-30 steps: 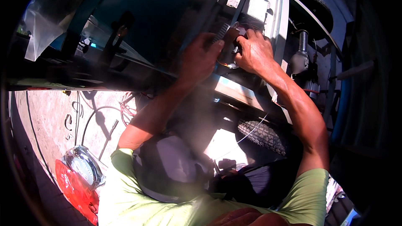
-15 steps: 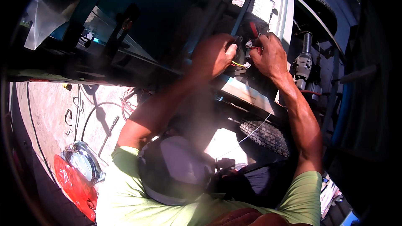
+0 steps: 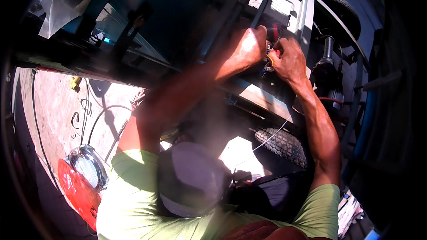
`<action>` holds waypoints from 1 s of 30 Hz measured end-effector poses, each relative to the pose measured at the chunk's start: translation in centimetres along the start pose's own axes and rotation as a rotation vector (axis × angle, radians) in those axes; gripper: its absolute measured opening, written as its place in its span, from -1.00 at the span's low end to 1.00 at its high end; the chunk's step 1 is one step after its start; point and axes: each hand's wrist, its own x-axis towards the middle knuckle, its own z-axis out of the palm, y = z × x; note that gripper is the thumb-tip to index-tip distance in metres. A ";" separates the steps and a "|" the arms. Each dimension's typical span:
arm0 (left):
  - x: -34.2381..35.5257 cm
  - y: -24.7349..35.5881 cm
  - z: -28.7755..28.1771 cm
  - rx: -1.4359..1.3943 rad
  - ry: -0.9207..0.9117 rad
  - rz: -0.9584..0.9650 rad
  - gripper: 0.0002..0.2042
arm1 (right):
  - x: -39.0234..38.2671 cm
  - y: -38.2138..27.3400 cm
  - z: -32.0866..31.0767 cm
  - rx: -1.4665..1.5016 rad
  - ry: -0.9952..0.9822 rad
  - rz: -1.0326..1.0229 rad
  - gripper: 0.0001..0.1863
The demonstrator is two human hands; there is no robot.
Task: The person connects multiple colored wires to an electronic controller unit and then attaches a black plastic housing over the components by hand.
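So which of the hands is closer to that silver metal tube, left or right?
Right. The right hand, at the coloured wires, is left of the silver metal tube, across a pale frame rail; the left hand is farther left, beyond the right hand.

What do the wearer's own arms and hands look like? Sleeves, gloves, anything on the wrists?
Short, light yellow-green sleeves, left sleeve and right sleeve, both plain and creased. Forearms bare. No gloves on the left hand or right hand. No watch or bracelet visible. Rings: can't tell.
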 end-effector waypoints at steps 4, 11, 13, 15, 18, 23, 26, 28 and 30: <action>-1.0 -0.6 -0.1 -0.069 -0.013 0.017 -0.88 | 0.4 -0.6 0.2 0.016 0.027 -0.049 -0.80; -2.6 -0.5 -1.9 0.235 0.017 0.057 -0.90 | 0.1 0.1 0.4 0.026 0.088 -0.134 -0.82; -2.8 -1.3 -1.3 0.212 -0.003 0.054 -0.86 | 0.2 0.1 0.4 0.036 0.102 -0.143 -0.82; -2.4 -2.1 -1.1 0.199 -0.007 0.080 -0.86 | 0.2 0.0 0.4 0.047 0.116 -0.155 -0.83; -1.9 -1.6 -1.9 0.164 -0.062 0.125 -0.86 | 0.0 0.3 0.4 0.056 0.132 -0.156 -0.84; -1.0 -3.8 1.1 -0.337 -0.029 -0.167 -0.92 | 0.2 -0.4 0.5 0.082 0.156 -0.169 -0.85; -0.4 -3.5 1.2 -0.305 -0.042 -0.141 -0.92 | -0.1 -0.1 0.5 0.079 0.172 -0.175 -0.85; 0.0 -3.9 1.7 -0.102 -0.032 -0.030 -0.90 | 0.0 -0.3 0.5 0.085 0.178 -0.192 -0.85; 0.4 -5.7 3.5 -0.089 -0.055 -0.056 -0.88 | 0.1 -0.6 0.6 0.093 0.183 -0.216 -0.85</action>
